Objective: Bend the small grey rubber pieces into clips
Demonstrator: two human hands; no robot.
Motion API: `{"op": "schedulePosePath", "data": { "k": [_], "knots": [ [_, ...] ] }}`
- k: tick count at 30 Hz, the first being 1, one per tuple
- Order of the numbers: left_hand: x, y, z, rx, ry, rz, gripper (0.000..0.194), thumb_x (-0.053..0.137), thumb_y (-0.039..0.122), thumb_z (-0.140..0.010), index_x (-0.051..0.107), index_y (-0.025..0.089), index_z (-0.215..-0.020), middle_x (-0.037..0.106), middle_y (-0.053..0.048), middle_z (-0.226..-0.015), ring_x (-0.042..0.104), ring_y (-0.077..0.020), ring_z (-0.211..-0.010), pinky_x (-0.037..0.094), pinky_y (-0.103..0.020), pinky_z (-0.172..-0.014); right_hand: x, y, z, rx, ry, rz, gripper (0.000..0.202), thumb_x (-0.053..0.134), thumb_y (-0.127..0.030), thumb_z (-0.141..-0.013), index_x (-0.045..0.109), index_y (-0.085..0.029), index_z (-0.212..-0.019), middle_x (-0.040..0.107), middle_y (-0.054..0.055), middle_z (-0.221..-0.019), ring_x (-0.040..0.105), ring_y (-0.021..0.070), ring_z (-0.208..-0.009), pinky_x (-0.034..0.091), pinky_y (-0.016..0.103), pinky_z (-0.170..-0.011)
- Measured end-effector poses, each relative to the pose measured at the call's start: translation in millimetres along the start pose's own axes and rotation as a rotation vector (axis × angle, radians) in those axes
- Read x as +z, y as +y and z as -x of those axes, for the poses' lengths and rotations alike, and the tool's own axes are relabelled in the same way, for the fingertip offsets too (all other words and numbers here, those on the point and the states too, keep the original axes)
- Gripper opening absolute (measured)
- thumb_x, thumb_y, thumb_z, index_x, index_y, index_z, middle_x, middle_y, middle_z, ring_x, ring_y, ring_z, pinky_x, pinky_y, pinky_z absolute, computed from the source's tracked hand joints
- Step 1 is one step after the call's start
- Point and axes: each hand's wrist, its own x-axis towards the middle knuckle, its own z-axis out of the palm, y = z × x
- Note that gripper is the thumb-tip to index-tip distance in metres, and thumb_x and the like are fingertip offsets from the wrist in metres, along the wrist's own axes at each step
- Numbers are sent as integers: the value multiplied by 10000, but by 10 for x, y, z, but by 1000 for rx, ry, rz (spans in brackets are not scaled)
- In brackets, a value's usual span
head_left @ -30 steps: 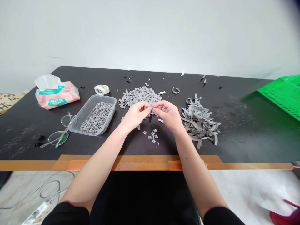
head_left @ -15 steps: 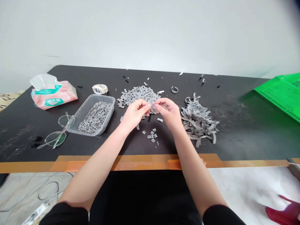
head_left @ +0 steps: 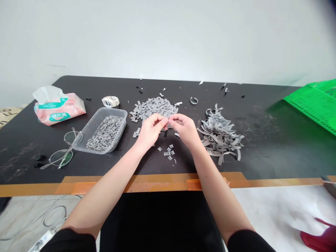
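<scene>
My left hand (head_left: pixel 151 130) and my right hand (head_left: pixel 184 128) meet at the fingertips in front of a heap of small grey pieces (head_left: pixel 153 107). Both are pinched closed; whatever lies between the fingertips is too small and hidden to name. Below them, several small grey frame-like pieces (head_left: pixel 169 153) lie loose on the black table (head_left: pixel 265 147). A clear plastic box (head_left: pixel 78 144) on the left holds many small grey parts (head_left: pixel 107 133). To the right of my hands is a tangled pile of grey strips (head_left: pixel 222 134).
Left of the box are eyeglasses (head_left: pixel 61 157) and a tissue pack (head_left: pixel 60 109). Behind the box sits a white watch (head_left: pixel 110 101). A curled grey strip (head_left: pixel 194 100) lies at the back, and a green perforated basket (head_left: pixel 315 103) stands far right. Orange tape (head_left: pixel 157 182) covers the front edge.
My hands have drawn closer together, so that their fingertips now touch or nearly touch. The grey piece seen between them before is now mostly hidden. The view has shifted slightly.
</scene>
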Motion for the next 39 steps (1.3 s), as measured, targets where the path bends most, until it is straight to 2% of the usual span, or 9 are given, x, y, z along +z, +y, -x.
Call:
{"op": "schedulePosePath", "data": {
  "k": [3,7,13,19,22,30,36,39],
  "knots": [
    [15,12,0,6,-25,49,184,711,339,-837,645,187,-758,667,12,-718,632,-147,-717,517,-299,-755,2,-37,7,70,-107,-90,219,705,-370,-804,592,-200,-724,593,-14,-667,488,125,-608,398,285,-613],
    [32,11,1,10,-47,125,164,698,319,-833,632,190,-758,671,12,-725,646,-144,-712,534,-302,-745,9,-78,30,106,-156,-200,267,675,-409,-820,538,-200,-727,523,-29,-659,452,114,-615,374,272,-614],
    [23,-1,0,-11,-43,188,109,654,261,-859,628,192,-778,663,17,-727,649,-127,-721,521,-281,-755,36,-65,37,117,-95,-258,248,688,-378,-826,537,-208,-729,527,-38,-647,459,112,-622,366,270,-618],
    [29,4,-4,-24,-15,175,158,676,308,-863,634,181,-779,666,16,-723,640,-114,-705,518,-263,-741,11,-82,21,115,-14,-252,201,757,-367,-772,660,-198,-821,588,-40,-651,498,108,-614,381,267,-596],
    [38,11,-6,-18,-11,135,194,692,335,-851,630,175,-761,662,15,-696,635,-116,-684,521,-260,-716,-12,-86,6,118,10,-231,232,788,-345,-733,727,-195,-899,651,-21,-689,549,119,-639,392,268,-586],
    [17,19,-8,2,21,-26,240,685,404,-854,626,179,-797,678,-2,-713,643,-137,-682,531,-278,-696,-46,-76,-29,124,25,-182,191,781,-313,-695,788,-176,-828,681,-2,-617,567,133,-600,396,281,-571],
    [13,26,4,31,28,-221,186,601,332,-911,596,192,-789,650,6,-695,639,-145,-680,530,-279,-691,-41,-67,-38,153,17,-161,202,792,-341,-679,777,-169,-784,664,-4,-585,546,124,-554,371,270,-542],
    [12,13,9,68,26,-355,124,590,305,-922,596,196,-863,668,-5,-777,646,-156,-728,532,-289,-712,-45,-51,-40,171,11,-151,220,778,-368,-693,764,-163,-770,656,-1,-560,524,116,-531,354,263,-534]
  ]
}}
